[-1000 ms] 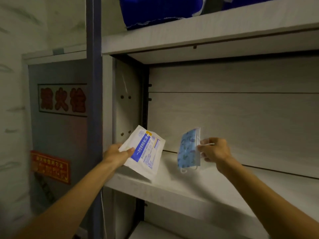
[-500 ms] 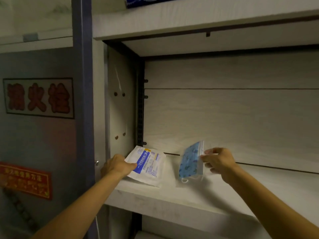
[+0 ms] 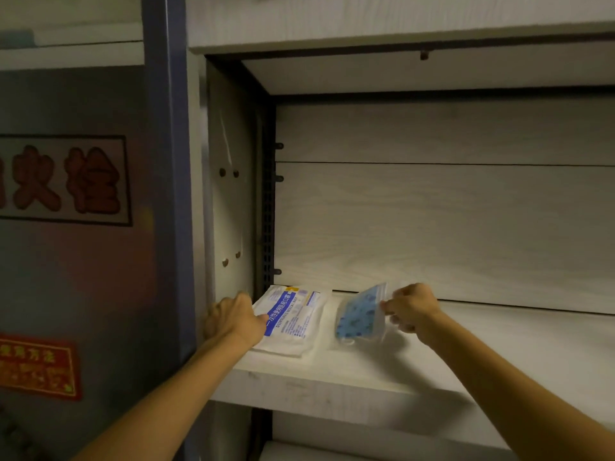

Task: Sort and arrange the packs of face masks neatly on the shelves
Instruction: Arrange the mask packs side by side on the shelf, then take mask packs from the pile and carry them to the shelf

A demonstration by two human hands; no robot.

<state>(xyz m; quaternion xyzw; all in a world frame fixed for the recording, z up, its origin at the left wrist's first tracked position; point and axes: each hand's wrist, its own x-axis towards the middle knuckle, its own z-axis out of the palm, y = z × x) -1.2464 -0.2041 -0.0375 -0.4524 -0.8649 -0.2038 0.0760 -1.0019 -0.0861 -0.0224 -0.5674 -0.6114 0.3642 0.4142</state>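
The left hand (image 3: 234, 319) is curled round the near left edge of a white mask pack (image 3: 289, 319), thumb on top by its blue label. That pack lies flat on the shelf (image 3: 466, 354), tucked into the back left corner, its far edge near the rear panel and its left side just beside the side wall (image 3: 229, 181) of the unit.

The right hand (image 3: 411, 309) pinches the upper right edge of a clear pack of blue patterned masks (image 3: 361, 316) between thumb and fingertips. This second pack is tilted, its lower edge down at the shelf board and its top leaning toward the back; whether it rests fully on the board I cannot tell. It sits just to the right of the white pack, a narrow strip of bare shelf between them, both well back from the front edge.

Beyond the hands, the pale wood-grain back panel (image 3: 449, 227) rises to the underside of the next shelf up. Left of the unit runs a dark blue upright post (image 3: 166, 161), and past it a grey cabinet door (image 3: 83, 277) bearing large red characters on a sign (image 3: 63, 181) and a smaller red notice (image 3: 40, 369) lower down.
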